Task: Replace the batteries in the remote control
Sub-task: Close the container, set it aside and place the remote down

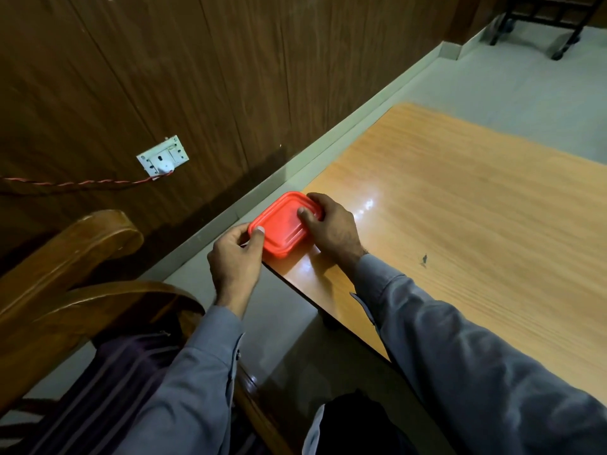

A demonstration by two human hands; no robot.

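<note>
A small red plastic box with a closed red lid (283, 224) sits at the near left corner of the wooden table (460, 198). My left hand (235, 257) grips its left edge, thumb on the lid's rim and fingers curled under the side. My right hand (331, 224) rests over the box's right side, thumb pressing on the lid top. What is inside the box is hidden. No remote control or batteries are in view.
A wooden chair (82, 257) stands to the left, with a striped cushion. On the panelled wall a white socket (163, 156) holds a plug with a red twisted cable (82, 183). Grey floor lies beyond the table; dark furniture legs (538, 24) stand far right.
</note>
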